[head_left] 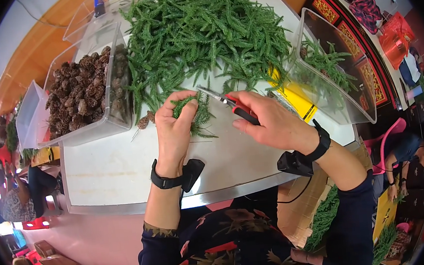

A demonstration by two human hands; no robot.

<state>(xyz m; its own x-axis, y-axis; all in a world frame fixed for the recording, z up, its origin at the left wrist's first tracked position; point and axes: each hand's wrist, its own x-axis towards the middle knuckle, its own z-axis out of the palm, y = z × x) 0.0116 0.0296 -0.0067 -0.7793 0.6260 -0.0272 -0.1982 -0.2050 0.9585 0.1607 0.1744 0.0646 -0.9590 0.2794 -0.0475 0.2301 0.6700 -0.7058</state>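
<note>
My left hand is closed around a small bunch of artificial green sprigs, held over the white table. In my right hand is a pair of long-nose pliers with red and black handles. Their jaws point up and left, with the tip close to the fingers of my left hand. Whether the tip touches the sprigs I cannot make out. A couple of pine cones lie on the table beside my left hand. A large heap of green artificial sprigs spreads just beyond both hands.
A clear plastic bin of brown pine cones stands at the left. On the right, another clear bin holds finished-looking green sprigs, beside a yellow packet. The table's metal edge runs near my body. Other people work at both sides.
</note>
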